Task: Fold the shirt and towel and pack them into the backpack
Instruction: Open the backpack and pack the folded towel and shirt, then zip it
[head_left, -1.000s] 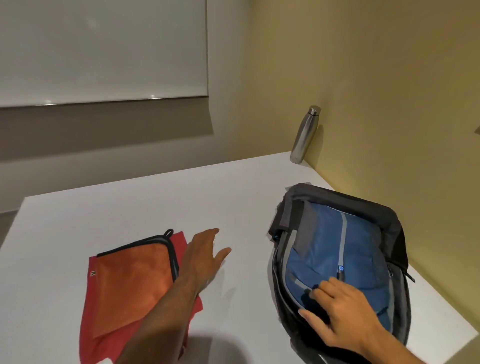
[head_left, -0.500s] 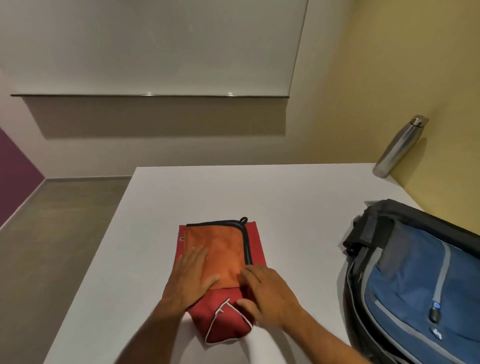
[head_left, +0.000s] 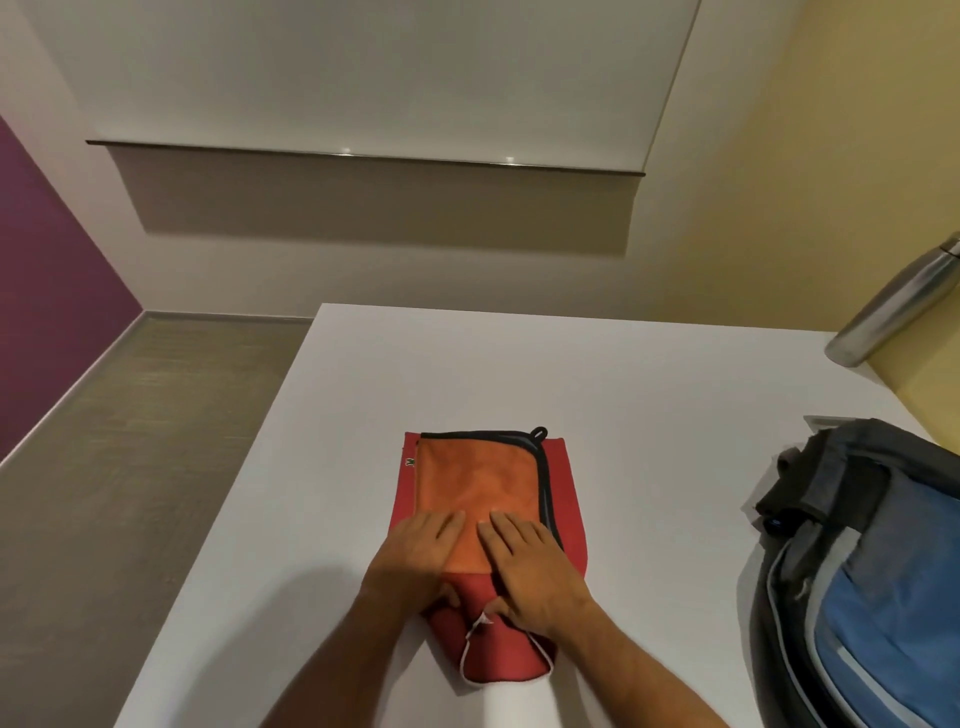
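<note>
I see the orange towel (head_left: 475, 488) folded on the folded red shirt (head_left: 563, 499), left of the open backpack (head_left: 872, 587), my left hand (head_left: 415, 561) and right hand (head_left: 535, 569) pressing flat fingers on them, packing still left.

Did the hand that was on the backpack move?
Yes. The right hand left the backpack and went left across the table onto the orange towel.

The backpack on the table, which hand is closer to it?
The right hand is nearer. It lies flat on the orange towel, on the side toward the backpack. The left hand rests beside it, one hand further from the backpack. Neither touches it.
</note>
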